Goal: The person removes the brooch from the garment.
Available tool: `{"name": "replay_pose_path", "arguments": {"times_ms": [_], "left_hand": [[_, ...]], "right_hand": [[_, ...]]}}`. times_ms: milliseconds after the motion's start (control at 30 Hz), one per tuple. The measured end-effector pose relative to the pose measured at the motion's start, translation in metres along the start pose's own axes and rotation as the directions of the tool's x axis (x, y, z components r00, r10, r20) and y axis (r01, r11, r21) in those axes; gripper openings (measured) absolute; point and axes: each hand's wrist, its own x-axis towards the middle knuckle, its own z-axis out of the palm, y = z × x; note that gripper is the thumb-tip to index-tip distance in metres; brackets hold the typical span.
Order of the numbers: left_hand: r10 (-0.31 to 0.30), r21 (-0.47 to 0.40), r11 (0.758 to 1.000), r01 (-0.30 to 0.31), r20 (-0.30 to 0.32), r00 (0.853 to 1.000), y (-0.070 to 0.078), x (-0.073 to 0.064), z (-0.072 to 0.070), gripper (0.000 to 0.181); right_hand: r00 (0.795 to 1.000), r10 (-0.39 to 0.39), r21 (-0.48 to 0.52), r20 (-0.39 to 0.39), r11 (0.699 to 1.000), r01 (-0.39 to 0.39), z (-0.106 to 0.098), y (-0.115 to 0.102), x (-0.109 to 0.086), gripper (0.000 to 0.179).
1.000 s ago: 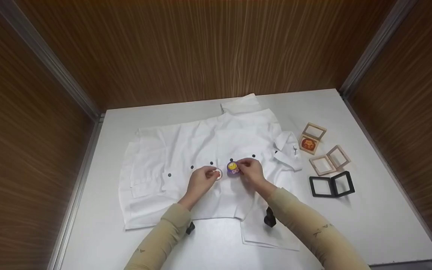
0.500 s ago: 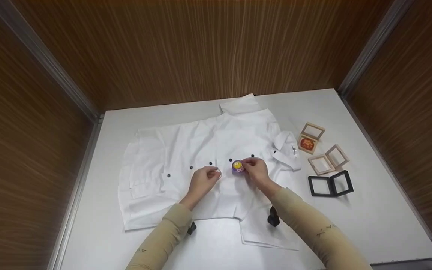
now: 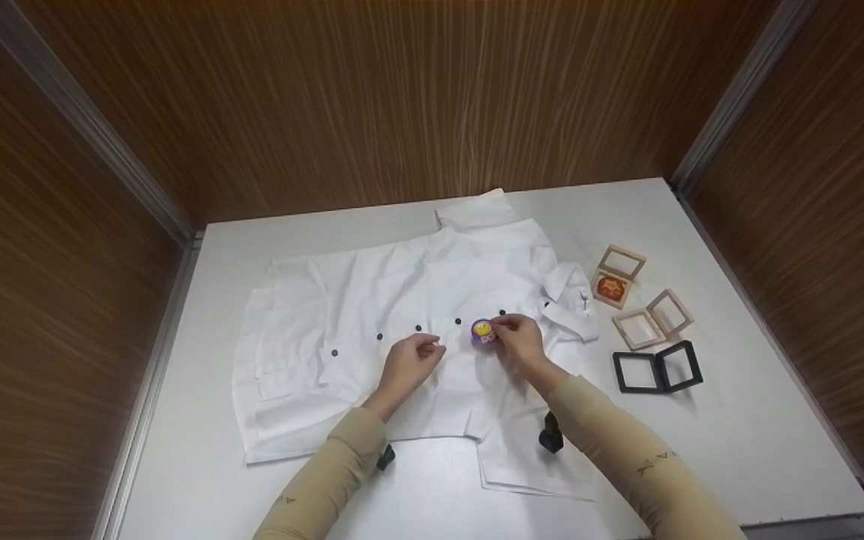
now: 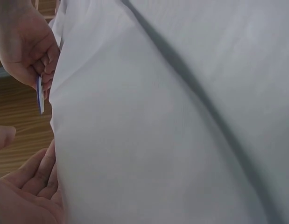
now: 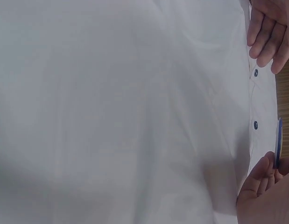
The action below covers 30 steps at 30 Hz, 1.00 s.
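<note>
Rightward, along the row of buttons, the right hand [image 3: 520, 341] has carried a round purple badge [image 3: 482, 328] with a yellow picture on it, while the left hand [image 3: 408, 361] has barely shifted over the last second. Right thumb and fingers are closed in a pinch on the badge's edge, probably so that its face stays uncovered and turned towards the person. Left thumb and fingers stand a little apart, loosely bent, and the wrist views show nothing between them; the pale ring seen at those fingertips a second ago cannot be made out now. Hanging between the two hands, the badge is over the white shirt [image 3: 379, 292], just below a dark button [image 3: 458, 321]; whether it touches the cloth I cannot tell. That shirt lies spread across the table [image 3: 747, 450], front up, likely to keep its buttoned side within reach of both hands. Two wooden frames [image 3: 649, 345] and a black frame [image 3: 660, 373] lie open beyond the right arm, presumably set aside to leave the cloth uncovered; the farthest holds an orange disc [image 3: 611, 287]
</note>
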Motion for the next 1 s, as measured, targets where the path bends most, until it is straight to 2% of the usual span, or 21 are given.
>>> {"name": "replay_pose_path", "arguments": {"times_ms": [167, 467, 667, 1000], "left_hand": [[-0.016, -0.008, 1.0, 0.016, 0.021, 1.0, 0.002, 0.001, 0.002, 0.033], [0.0, -0.017, 1.0, 0.0, 0.038, 0.999, 0.005, 0.004, 0.005, 0.033], [-0.007, -0.022, 1.0, 0.008, 0.054, 0.999, 0.006, 0.005, 0.008, 0.032], [0.036, -0.009, 0.999, -0.036, 0.071, 0.997, 0.004, 0.005, 0.011, 0.034]], "right_hand": [[1.0, 0.006, 0.018, -0.006, 1.0, -0.005, -0.005, 0.001, 0.001, 0.018], [1.0, -0.029, 0.055, 0.002, 0.998, 0.029, -0.014, 0.001, 0.004, 0.021], [1.0, -0.018, 0.055, -0.007, 0.998, 0.018, -0.018, 0.002, 0.006, 0.019], [1.0, 0.005, 0.118, -0.007, 0.993, -0.005, -0.026, 0.003, 0.009, 0.02]]}}
